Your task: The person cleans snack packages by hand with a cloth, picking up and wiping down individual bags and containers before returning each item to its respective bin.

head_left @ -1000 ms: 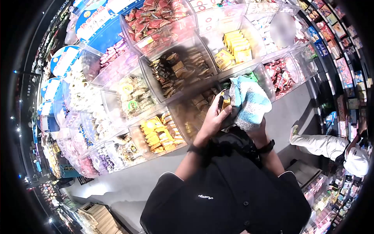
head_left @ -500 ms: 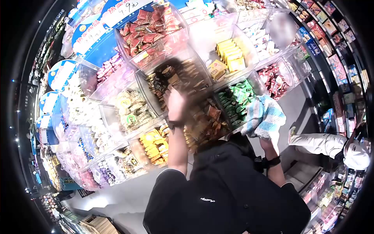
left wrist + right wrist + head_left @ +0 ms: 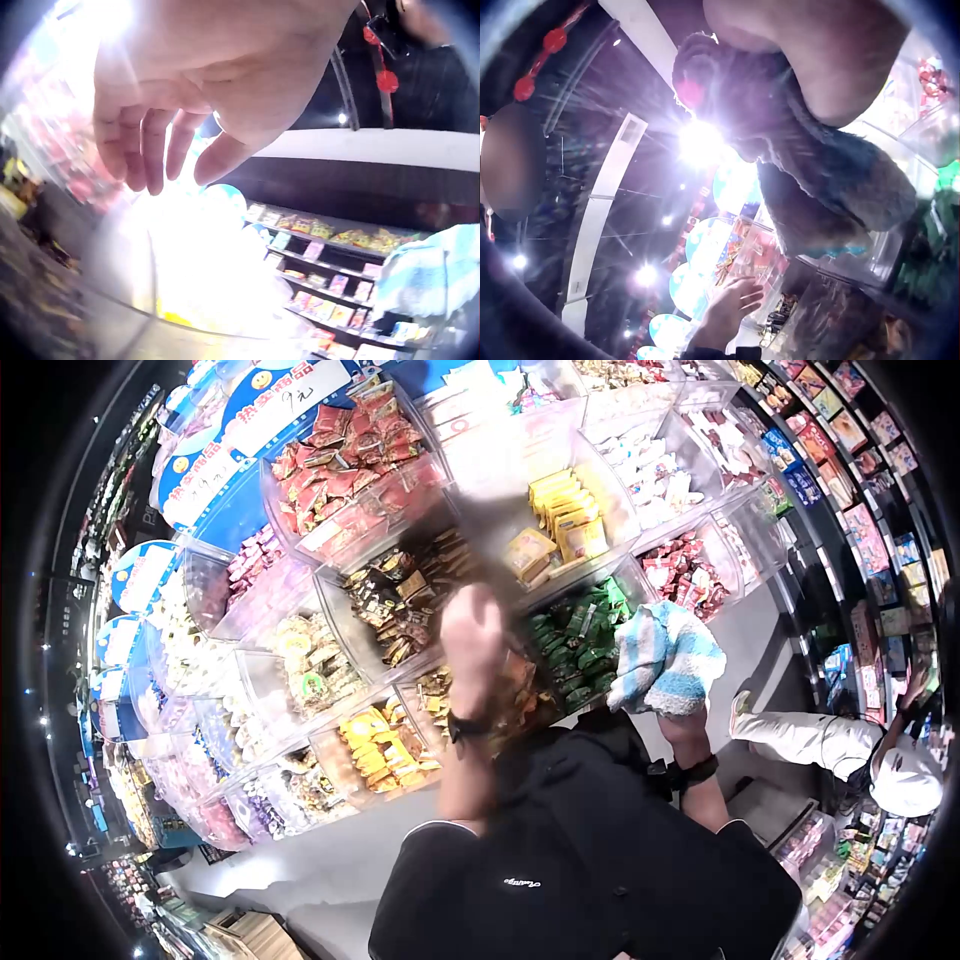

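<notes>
My left hand (image 3: 473,635), blurred in the head view, hovers over the clear bins where the bin of dark and brown packets (image 3: 400,605) meets a front bin of brown packets (image 3: 525,690). Its fingers (image 3: 154,154) hang loosely bent in the left wrist view, with nothing between them. A fluffy blue-and-white striped towel (image 3: 668,660) is bunched in my right hand (image 3: 683,728), near the front edge of the bins. In the right wrist view the towel (image 3: 817,157) drapes below the hand, looking dark against the glare.
Green packets (image 3: 580,635) fill the bin beside the towel, and yellow packets (image 3: 570,520) the one behind. Red packets (image 3: 350,450) lie further back, near blue price signs (image 3: 270,405). On the right, a person in light trousers (image 3: 800,735) is near stocked shelves (image 3: 850,510).
My left hand has left the towel, let go of a small dark-and-yellow packet, and moved left over the bins, then slightly right. The towel has shifted right and down, uncovering the green packets.
</notes>
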Demonstrator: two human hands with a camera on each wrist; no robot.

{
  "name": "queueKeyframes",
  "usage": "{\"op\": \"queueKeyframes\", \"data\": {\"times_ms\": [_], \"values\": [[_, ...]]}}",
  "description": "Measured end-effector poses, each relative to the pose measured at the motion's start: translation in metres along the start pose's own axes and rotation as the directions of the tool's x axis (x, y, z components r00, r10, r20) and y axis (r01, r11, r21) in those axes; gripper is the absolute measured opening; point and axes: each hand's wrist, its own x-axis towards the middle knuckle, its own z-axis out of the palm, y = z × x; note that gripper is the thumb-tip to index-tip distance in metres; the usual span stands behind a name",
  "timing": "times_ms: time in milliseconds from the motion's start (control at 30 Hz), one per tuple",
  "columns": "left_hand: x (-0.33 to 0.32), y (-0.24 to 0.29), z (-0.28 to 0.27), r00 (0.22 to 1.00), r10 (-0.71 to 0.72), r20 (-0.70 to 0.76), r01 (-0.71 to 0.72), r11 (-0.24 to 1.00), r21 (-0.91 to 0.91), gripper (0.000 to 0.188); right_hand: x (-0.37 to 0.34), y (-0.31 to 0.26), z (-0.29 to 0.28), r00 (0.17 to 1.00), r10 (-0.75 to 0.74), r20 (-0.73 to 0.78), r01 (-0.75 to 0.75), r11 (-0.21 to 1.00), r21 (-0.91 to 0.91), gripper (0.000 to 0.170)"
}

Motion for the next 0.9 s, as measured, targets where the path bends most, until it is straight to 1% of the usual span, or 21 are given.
{"op": "queueKeyframes", "data": {"times_ms": [33,67,133,200,233,267,333,367,400,433,467,500,533,600,667,700,733,767,800,867,900], "values": [[-0.001,0.008,0.021,0.999,-0.044,0.023,0.044,0.999,0.010,0.021,0.006,-0.006,-0.008,1.000,0.012,0.004,-0.012,1.000,0.020,0.043],[-0.002,0.028,0.037,0.988,-0.134,0.072,0.133,0.991,0.014,0.022,0.012,-0.013,-0.016,1.000,0.023,0.009,-0.023,0.999,0.042,0.044],[0.004,0.044,0.074,0.980,-0.173,0.101,0.174,0.985,0.005,0.022,0.025,-0.029,-0.038,0.999,0.044,0.013,-0.045,0.995,0.092,0.044],[0.015,0.050,0.110,1.000,-0.007,0.029,0.004,0.995,0.101,0.022,0.034,-0.048,-0.068,0.998,0.061,0.016,-0.063,0.992,0.114,0.044],[0.022,0.057,0.123,0.986,-0.102,0.134,0.093,0.993,0.070,0.023,0.040,-0.058,-0.083,0.997,0.065,0.029,-0.068,0.992,0.108,0.044],[0.033,0.070,0.135,0.969,-0.180,0.172,0.177,0.984,0.035,0.022,0.049,-0.069,-0.103,0.997,0.057,0.051,-0.060,0.996,0.060,0.044],[0.051,0.080,0.154,0.932,-0.221,0.286,0.230,0.973,0.003,0.022,0.063,-0.085,-0.138,0.995,0.045,0.094,-0.043,0.999,-0.030,0.045],[0.057,0.067,0.177,0.963,-0.128,0.237,0.134,0.991,-0.007,0.022,0.070,-0.102,-0.113,0.996,0.053,0.077,-0.063,0.988,0.144,0.045],[0.061,0.048,0.199,0.980,-0.033,0.196,0.036,0.999,-0.014,0.022,0.080,-0.110,-0.121,0.994,0.030,0.106,-0.039,0.996,0.084,0.046],[0.068,0.042,0.206,0.948,-0.086,0.306,0.053,0.992,0.112,0.027,0.086,-0.121,-0.139,0.995,0.069,0.075,-0.079,0.988,0.134,0.046],[0.079,0.056,0.202,0.869,-0.225,0.441,0.205,0.974,0.095,0.026,0.093,-0.130,-0.155,0.993,0.109,0.045,-0.116,0.976,0.184,0.045],[0.089,0.050,0.211,0.805,-0.253,0.537,0.210,0.967,0.142,0.025,0.101,-0.137,-0.158,0.983,0.070,0.172,-0.097,0.983,0.158,0.045],[0.101,0.037,0.225,0.730,-0.285,0.621,0.214,0.959,0.187,0.024,0.108,-0.145,-0.162,0.985,0.066,0.159,-0.094,0.981,0.171,0.045],[0.112,0.012,0.246,0.755,-0.204,0.623,0.070,0.970,0.233,0.026,0.122,-0.159,-0.172,0.988,0.060,0.139,-0.087,0.977,0.197,0.045],[0.119,0.010,0.251,0.723,-0.342,0.601,0.174,0.931,0.321,0.028,0.128,-0.169,-0.192,0.992,0.068,0.107,-0.075,0.995,0.060,0.045],[0.126,-0.005,0.261,0.678,-0.392,0.622,0.168,0.906,0.388,0.028,0.132,-0.175,-0.194,0.992,0.062,0.109,-0.062,0.998,0.001,0.045],[0.132,-0.022,0.268,0.608,-0.432,0.666,0.210,0.897,0.390,0.031,0.134,-0.180,-0.195,0.992,0.056,0.110,-0.050,0.997,-0.059,0.045],[0.136,-0.084,0.289,0.610,-0.469,0.639,0.336,0.883,0.328,0.029,0.137,-0.185,-0.196,0.991,0.068,0.113,-0.065,0.997,-0.030,0.045],[0.132,-0.103,0.296,0.642,-0.442,0.626,0.401,0.890,0.218,0.025,0.139,-0.189,-0.198,0.990,0.080,0.116,-0.081,0.997,-0.001,0.045],[0.125,-0.124,0.305,0.702,-0.387,0.598,0.495,0.869,-0.020,0.017,0.145,-0.195,-0.198,0.983,0.129,0.129,-0.158,0.958,0.241,0.046],[0.129,-0.128,0.306,0.700,-0.350,0.622,0.370,0.924,0.103,0.016,0.147,-0.198,-0.196,0.979,0.108,0.173,-0.148,0.960,0.239,0.046]]}}
